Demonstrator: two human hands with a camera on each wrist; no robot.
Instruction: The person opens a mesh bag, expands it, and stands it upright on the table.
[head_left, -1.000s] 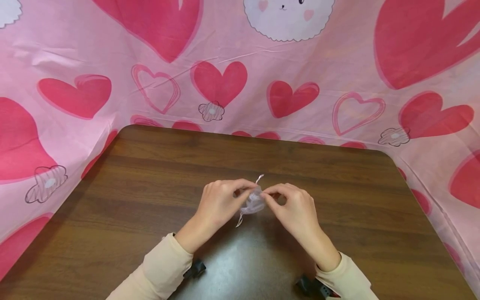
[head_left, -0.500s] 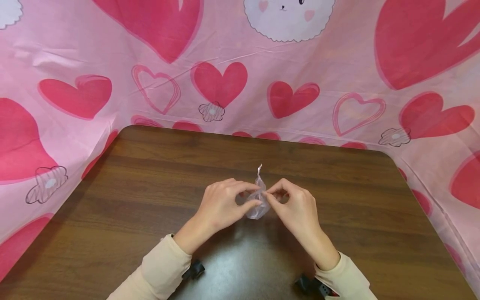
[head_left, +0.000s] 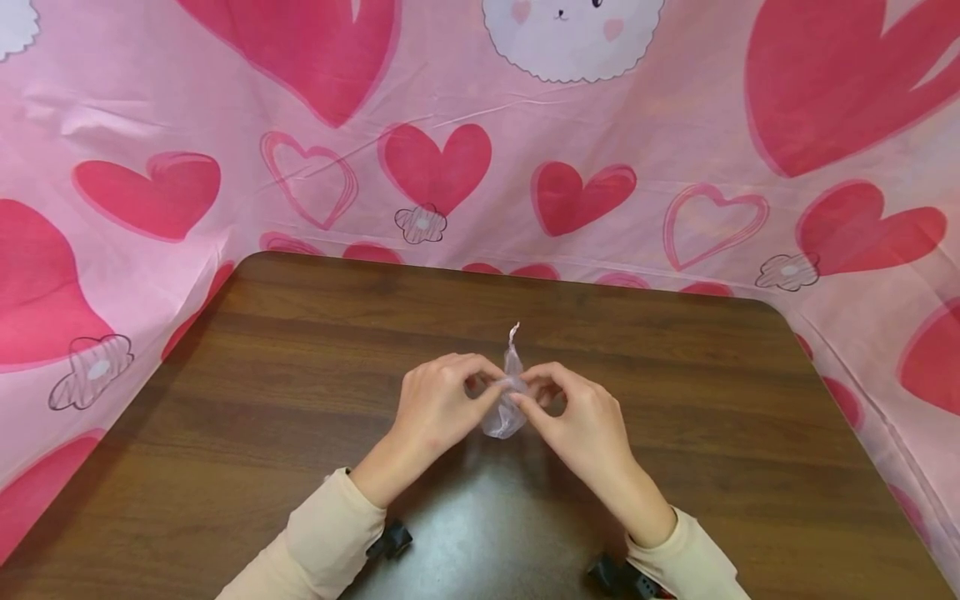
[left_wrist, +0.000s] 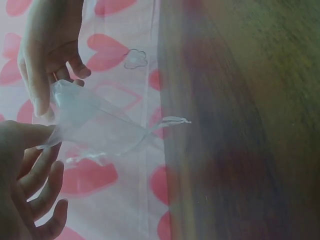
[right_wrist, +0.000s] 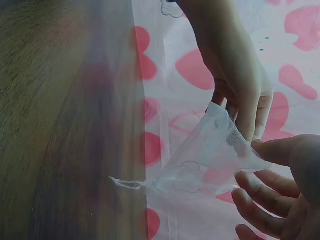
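A small sheer drawstring bag (head_left: 502,423), whitish and see-through, is up between both hands over the middle of the table. My left hand (head_left: 437,402) pinches one side of its mouth between thumb and forefinger. From the other side my right hand (head_left: 587,419) pinches the opposite edge, its other fingers loosely bent. In the right wrist view the mesh (right_wrist: 200,145) spreads into a triangle that narrows to a thin cord loop (right_wrist: 127,184). The left wrist view shows the same cord (left_wrist: 174,120) sticking out past the cloth. Nothing solid shows through the bag.
The brown wood-grain table (head_left: 300,333) has rounded far corners. A pink cloth (head_left: 510,92) with red hearts hangs behind it and along both sides. Dark wrist straps (head_left: 390,540) sit under the beige sleeves (head_left: 330,529).
The bag has turned upright from a crumpled bundle, with one cord end now pointing away and the near cord out of sight. Both hands have stayed nearly in place, shifting their finger holds.
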